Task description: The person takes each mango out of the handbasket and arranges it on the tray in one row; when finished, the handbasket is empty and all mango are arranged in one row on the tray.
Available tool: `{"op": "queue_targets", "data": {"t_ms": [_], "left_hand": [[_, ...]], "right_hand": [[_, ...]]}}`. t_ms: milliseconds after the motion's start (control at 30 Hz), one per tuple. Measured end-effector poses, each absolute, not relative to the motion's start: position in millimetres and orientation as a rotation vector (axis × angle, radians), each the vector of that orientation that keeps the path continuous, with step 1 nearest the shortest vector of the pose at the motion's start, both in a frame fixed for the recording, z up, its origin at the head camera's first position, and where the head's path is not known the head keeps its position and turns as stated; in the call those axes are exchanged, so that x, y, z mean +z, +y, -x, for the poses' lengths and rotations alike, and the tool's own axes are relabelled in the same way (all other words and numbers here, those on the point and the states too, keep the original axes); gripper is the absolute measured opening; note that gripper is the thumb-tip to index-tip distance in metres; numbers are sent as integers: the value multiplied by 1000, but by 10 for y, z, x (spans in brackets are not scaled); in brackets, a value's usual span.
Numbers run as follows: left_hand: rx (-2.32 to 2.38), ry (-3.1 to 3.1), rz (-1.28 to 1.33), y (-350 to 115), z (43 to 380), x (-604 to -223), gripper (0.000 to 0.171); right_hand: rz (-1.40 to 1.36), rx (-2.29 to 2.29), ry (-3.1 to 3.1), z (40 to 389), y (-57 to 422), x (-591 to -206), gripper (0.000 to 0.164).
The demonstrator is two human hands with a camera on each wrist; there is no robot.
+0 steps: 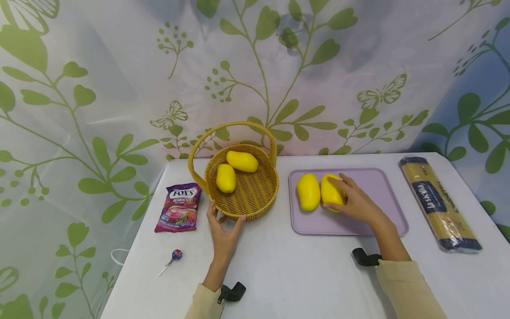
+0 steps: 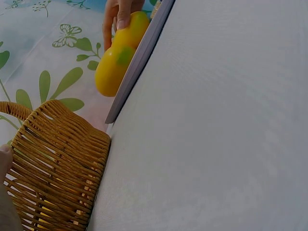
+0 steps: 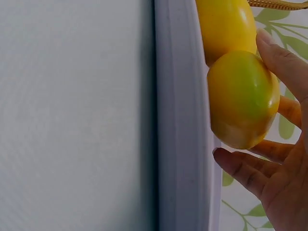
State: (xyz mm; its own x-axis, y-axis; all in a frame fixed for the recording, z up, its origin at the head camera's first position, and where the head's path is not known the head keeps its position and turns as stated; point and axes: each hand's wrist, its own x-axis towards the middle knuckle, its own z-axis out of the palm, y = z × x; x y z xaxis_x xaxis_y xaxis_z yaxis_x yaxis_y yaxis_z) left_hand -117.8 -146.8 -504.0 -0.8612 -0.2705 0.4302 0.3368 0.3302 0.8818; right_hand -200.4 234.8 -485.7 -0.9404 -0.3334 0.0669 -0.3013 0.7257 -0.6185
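A yellow mango with a green patch lies on the lilac tray, beside another mango. My right hand reaches round the nearer-right mango, thumb on its left side and fingers bent about its far side; the right wrist view has the thumb along the fruit's upper edge. At the wicker basket, my left hand holds the front wall, fingertips and thumb spread against the rim. Inside the basket lie two mangoes, one lengthwise and one across the back.
Left of the basket lies a purple candy bag, with a lollipop in front of it. A spaghetti pack lies right of the tray. The basket's tall handle arches upward. A leaf-patterned curtain hangs behind the white table.
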Motion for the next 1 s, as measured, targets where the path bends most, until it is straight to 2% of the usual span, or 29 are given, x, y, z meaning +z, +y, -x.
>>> {"op": "queue_targets", "data": {"t_ms": [300,800,1000], "left_hand": [[-1547,-2090,62,-1460,1180,-5034,89],[-1559,-2087,59,-1471,1181,-5046,89],[-1571,-2088,47,-1475,1179,-5043,90]], "right_hand": [[474,-953,2905,1954,2366,-4729,85],[631,-1004,2976,1820,2236,-4404,81],[703,-1003,2974,1812,2126,-4382,78]]}}
